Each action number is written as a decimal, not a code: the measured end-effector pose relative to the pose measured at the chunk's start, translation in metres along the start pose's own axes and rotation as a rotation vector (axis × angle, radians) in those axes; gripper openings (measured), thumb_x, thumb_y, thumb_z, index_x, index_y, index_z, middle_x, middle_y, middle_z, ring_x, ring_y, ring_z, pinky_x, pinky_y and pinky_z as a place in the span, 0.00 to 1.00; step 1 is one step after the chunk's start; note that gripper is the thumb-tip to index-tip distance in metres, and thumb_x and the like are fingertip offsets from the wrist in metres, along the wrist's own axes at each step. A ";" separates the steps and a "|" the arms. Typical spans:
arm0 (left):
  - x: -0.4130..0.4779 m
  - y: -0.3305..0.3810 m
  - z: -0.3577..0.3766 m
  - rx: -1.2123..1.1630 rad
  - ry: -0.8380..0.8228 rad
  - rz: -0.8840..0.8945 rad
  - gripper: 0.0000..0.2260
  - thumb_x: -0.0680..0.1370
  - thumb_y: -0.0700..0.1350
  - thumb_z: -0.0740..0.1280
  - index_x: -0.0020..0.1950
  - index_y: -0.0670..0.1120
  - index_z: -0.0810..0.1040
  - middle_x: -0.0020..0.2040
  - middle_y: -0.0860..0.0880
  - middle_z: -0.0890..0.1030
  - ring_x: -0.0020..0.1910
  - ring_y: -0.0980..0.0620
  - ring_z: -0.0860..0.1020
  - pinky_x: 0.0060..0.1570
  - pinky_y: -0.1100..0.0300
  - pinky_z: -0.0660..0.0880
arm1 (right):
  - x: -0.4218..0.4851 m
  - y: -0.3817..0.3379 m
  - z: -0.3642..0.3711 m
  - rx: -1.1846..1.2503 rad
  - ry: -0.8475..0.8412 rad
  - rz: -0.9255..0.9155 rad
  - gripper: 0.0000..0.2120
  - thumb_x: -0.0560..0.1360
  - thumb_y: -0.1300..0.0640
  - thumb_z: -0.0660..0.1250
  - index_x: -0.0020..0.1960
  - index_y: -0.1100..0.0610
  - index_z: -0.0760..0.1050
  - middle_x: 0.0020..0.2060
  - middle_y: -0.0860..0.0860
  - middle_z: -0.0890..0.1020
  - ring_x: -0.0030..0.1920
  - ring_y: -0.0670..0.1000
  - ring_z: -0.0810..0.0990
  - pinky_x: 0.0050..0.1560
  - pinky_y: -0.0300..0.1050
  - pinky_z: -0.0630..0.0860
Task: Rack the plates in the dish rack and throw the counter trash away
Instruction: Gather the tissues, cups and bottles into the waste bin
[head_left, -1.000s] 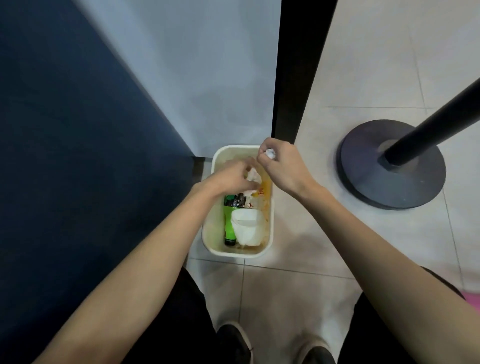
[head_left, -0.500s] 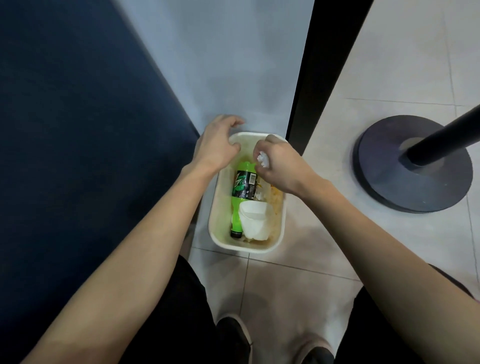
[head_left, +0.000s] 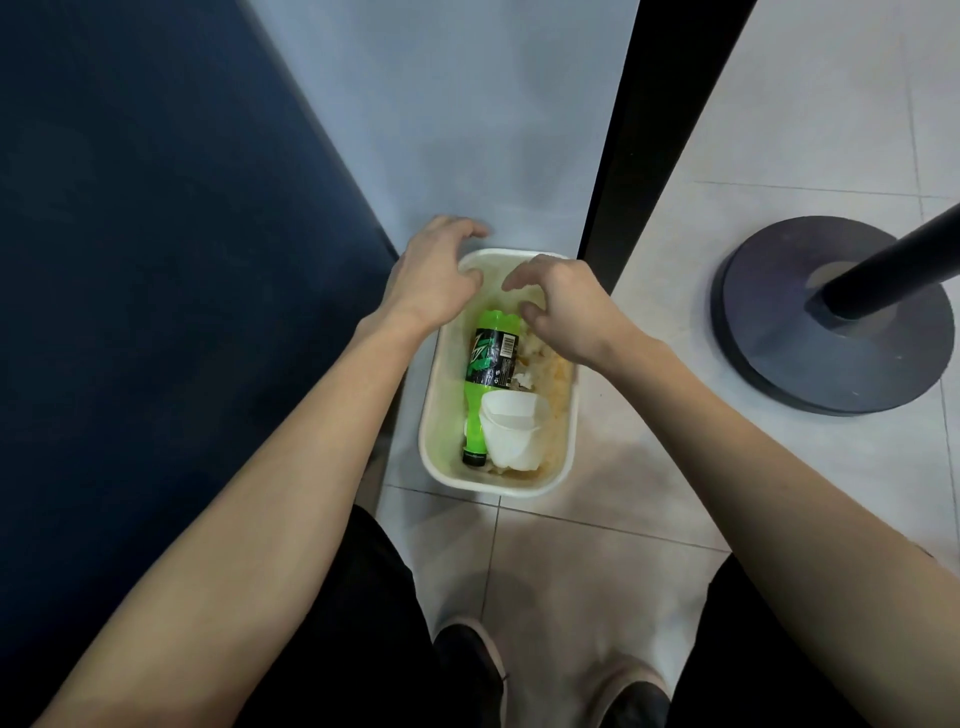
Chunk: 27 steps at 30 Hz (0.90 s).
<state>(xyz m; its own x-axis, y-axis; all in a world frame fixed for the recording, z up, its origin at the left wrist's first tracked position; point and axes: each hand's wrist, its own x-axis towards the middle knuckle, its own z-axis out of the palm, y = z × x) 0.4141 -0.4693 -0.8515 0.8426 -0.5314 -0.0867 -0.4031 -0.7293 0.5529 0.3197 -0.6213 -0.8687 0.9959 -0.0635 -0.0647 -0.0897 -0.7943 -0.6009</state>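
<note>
A cream rectangular trash bin (head_left: 434, 415) stands on the floor in front of my feet. Inside it lie a green soda bottle (head_left: 491, 364), a white paper cup (head_left: 511, 436) and crumpled white paper scraps (head_left: 535, 358). My left hand (head_left: 434, 275) hovers over the bin's far left corner with loosely spread fingers, holding nothing. My right hand (head_left: 561, 301) is over the bin's far end, fingers loosely curled and empty. No plates or dish rack are in view.
A dark blue panel (head_left: 156, 260) rises on the left. A black vertical post (head_left: 644, 130) stands just behind the bin. A round dark stand base (head_left: 769, 332) with a black pole (head_left: 893, 270) sits on the tiled floor at right. My shoes (head_left: 467, 670) are below.
My right hand let go of the crumpled white paper it pinched; its fingers have spread over the bin. My left hand stays above the far left corner.
</note>
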 end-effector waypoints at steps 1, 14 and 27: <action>0.001 0.002 -0.002 -0.018 0.053 0.016 0.19 0.75 0.38 0.67 0.65 0.50 0.78 0.64 0.50 0.75 0.60 0.51 0.76 0.63 0.55 0.72 | 0.000 -0.001 -0.002 0.037 0.031 0.002 0.15 0.73 0.66 0.64 0.57 0.56 0.80 0.54 0.54 0.82 0.57 0.54 0.78 0.58 0.44 0.73; -0.069 0.055 -0.054 -0.252 0.095 -0.154 0.14 0.74 0.32 0.64 0.48 0.46 0.85 0.46 0.52 0.84 0.39 0.61 0.77 0.48 0.68 0.74 | -0.026 -0.071 -0.072 0.262 0.011 0.180 0.09 0.71 0.65 0.64 0.43 0.57 0.82 0.35 0.50 0.82 0.40 0.50 0.82 0.46 0.43 0.77; -0.191 0.211 -0.227 -0.298 -0.037 -0.294 0.14 0.75 0.29 0.63 0.52 0.42 0.84 0.50 0.50 0.83 0.47 0.52 0.79 0.53 0.62 0.75 | -0.152 -0.214 -0.227 0.325 -0.015 0.341 0.07 0.73 0.64 0.66 0.44 0.56 0.82 0.36 0.50 0.83 0.34 0.48 0.77 0.40 0.39 0.72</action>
<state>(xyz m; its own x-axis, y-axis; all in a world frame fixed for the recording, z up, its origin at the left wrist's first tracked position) 0.2487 -0.4238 -0.5298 0.8907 -0.3384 -0.3036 -0.0215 -0.6985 0.7153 0.1900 -0.5787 -0.5499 0.9089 -0.2774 -0.3113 -0.4132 -0.4994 -0.7615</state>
